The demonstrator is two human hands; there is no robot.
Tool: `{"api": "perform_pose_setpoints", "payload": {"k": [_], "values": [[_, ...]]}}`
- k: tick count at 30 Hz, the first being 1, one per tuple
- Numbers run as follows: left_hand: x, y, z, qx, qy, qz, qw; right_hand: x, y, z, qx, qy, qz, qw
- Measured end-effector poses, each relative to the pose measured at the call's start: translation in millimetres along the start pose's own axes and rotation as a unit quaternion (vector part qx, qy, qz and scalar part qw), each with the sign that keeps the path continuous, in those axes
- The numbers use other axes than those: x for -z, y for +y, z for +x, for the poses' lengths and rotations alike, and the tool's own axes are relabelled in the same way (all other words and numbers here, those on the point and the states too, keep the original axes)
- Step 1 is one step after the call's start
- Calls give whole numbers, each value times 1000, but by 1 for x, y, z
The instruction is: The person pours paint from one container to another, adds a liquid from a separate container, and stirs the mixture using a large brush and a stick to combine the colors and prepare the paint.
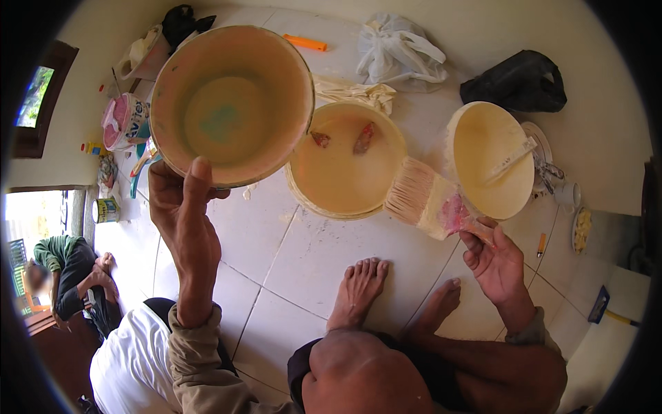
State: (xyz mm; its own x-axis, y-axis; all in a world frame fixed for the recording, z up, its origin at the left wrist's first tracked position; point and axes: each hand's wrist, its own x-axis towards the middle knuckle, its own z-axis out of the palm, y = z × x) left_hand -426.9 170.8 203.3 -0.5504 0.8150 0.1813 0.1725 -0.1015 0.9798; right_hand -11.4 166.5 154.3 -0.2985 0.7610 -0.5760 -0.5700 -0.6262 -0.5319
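Observation:
My left hand (187, 224) grips a round bowl (276, 90) at its near rim, thumb on the rim and fingers underneath. The bowl is tilted so its stained tan inside shows, with a greenish patch at the bottom. In my right hand (496, 262) is a wide paintbrush (434, 203), held by its handle, its pale bristles pointing left beside the tub's rim. Cream-coloured liquid fills the round tub (303, 196) on the floor, and two reddish pieces show in it. To the right stands a cream-coated basin (472, 138) with a pale flat stick (512, 160) inside.
A paint bucket (127, 124) with pink contents stands at the left. Along the far wall are a white plastic bag (400, 55), a black bag (517, 83) and an orange tool (305, 43). A lighter (541, 245) lies at right. Another person (65, 276) sits at far left.

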Motion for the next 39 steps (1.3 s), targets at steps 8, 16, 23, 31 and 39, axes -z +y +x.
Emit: {"api": "perform_pose_setpoints", "payload": {"k": [8,16,23,31,39], "values": [[6,-6,-7,41,12,-38,998,-32,-4,6,-38,-50,-117,991],[6,-8,-14,43,6,-37,998,-56,-17,23,45,-17,-394,918],[3,-6,-16,39,0,-61,997,-93,-30,19,284,-117,-863,401],[9,-11,-16,33,-5,-77,996,-118,-34,15,290,-121,-889,333],[13,-11,-15,48,0,-80,996,-136,-47,7,274,-133,-903,302]]}}
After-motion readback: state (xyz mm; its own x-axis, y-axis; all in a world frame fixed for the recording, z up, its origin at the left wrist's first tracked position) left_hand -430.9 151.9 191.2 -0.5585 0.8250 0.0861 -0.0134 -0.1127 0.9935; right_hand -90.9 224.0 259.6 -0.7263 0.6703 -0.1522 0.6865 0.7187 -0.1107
